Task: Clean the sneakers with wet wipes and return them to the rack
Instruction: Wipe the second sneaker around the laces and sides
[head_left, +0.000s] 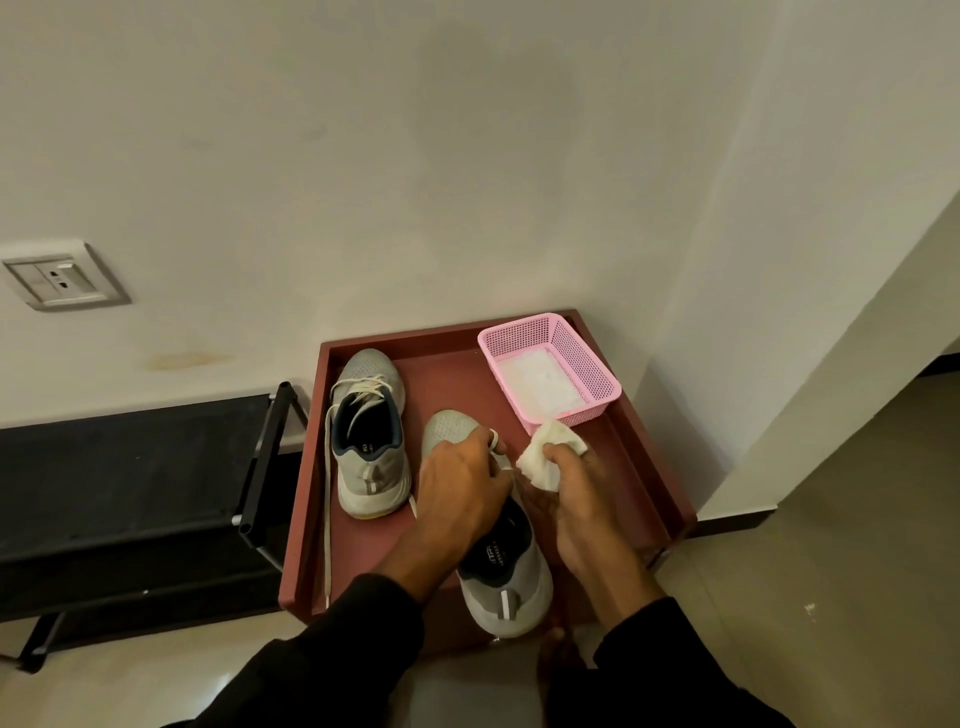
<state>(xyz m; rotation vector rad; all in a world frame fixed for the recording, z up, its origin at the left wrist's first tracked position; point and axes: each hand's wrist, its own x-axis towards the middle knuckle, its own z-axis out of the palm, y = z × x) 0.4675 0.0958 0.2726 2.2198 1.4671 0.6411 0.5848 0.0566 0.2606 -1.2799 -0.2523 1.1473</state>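
**Wipe in hand, sneaker on the tray**

Low centre, the left hand (462, 480) clamps the near grey mesh sneaker (506, 587) by its laces on the maroon tray table (363, 551). The right hand (571, 493) grips a crumpled white wet wipe (545, 457). Further back, the second grey sneaker (366, 436); upper right, a pink plastic basket (587, 374).

Little can be read. The insole of the near sneaker (501, 566) carries small white lettering beside the left hand (460, 486), possibly "ITRA", too blurred to confirm. The heel lining of the far sneaker (366, 431) bears a tiny white mark, illegible.
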